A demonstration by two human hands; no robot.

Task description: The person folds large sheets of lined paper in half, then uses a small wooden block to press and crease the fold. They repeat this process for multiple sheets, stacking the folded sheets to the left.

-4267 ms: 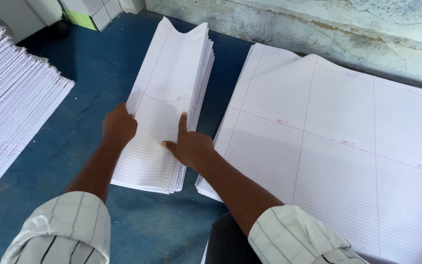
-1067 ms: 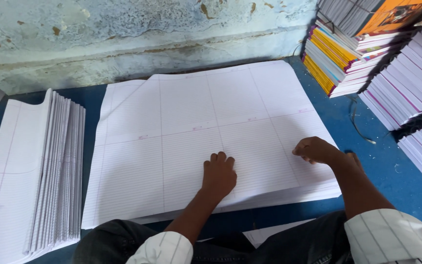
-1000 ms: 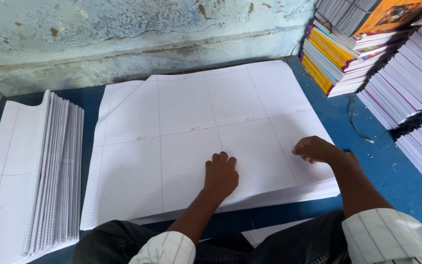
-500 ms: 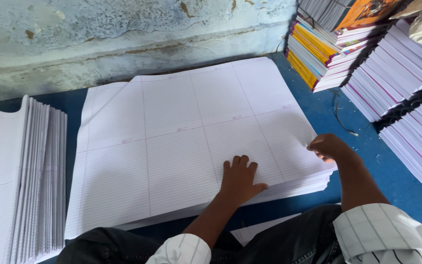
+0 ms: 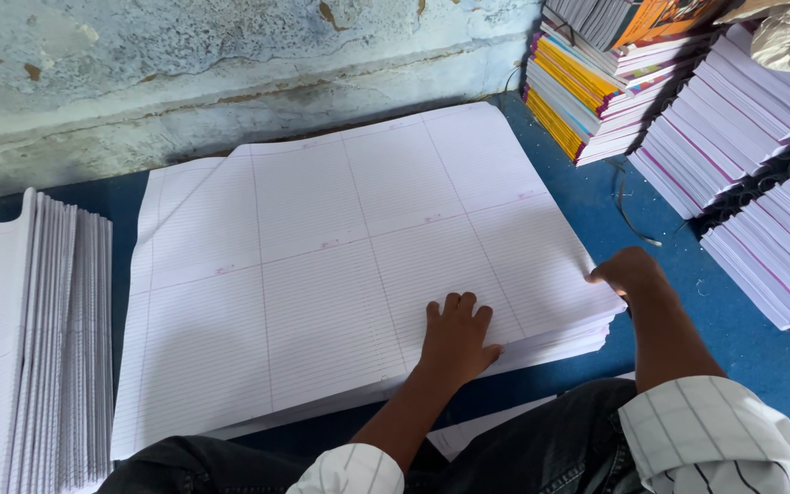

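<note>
While the left hand (image 5: pixel 455 337) lies flat and open on the sheets (image 5: pixel 340 265), fingers spread toward the wall (image 5: pixel 185 82), the right hand (image 5: pixel 628 273) sits at the stack's near right corner, fingers curled over the edge. Whether it has pinched a sheet or only touches the corner cannot be told from here.

The sheets are a thick pile of large ruled paper on the blue floor (image 5: pixel 733 357), directly in front of the person and reaching away toward the wall. The long axis runs left to right, tilted slightly so that the right end lies nearer the wall. The left hand presses near the middle of the near edge; the right hand is at that edge's right end, so both hands work the side closest to the body, and the right one is nearer a corner.

To the left, apart from the pile, stands a folded stack (image 5: pixel 43 338). To the right, well apart from the corner, are stacked notebooks (image 5: pixel 752 155) with coloured spines.
</note>
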